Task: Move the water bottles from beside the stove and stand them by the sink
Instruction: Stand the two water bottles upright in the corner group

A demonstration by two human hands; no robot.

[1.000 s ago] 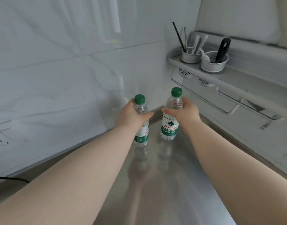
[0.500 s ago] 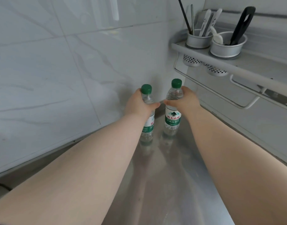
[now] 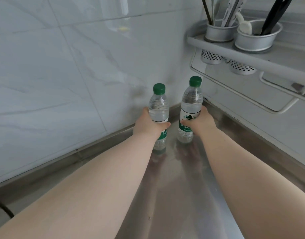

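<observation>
Two clear water bottles with green caps and green labels stand upright side by side on the steel counter (image 3: 179,187), near the tiled corner. My left hand (image 3: 148,124) grips the left bottle (image 3: 159,107) around its middle. My right hand (image 3: 200,122) grips the right bottle (image 3: 191,102) at label height. Each bottle's base looks to be resting on the steel, with its reflection under it. The sink and the stove are out of view.
A grey wall shelf (image 3: 237,56) juts out at upper right, carrying two metal utensil cups (image 3: 256,38) with chopsticks and a black spatula. A rail (image 3: 251,100) hangs under it, close above the bottles. White tiled wall (image 3: 62,83) runs along the left. A black cable (image 3: 3,207) lies at lower left.
Both hands slid down from the bottles' shoulders to their middles. The view moved closer to the corner, so the shelf now sits higher and nearer.
</observation>
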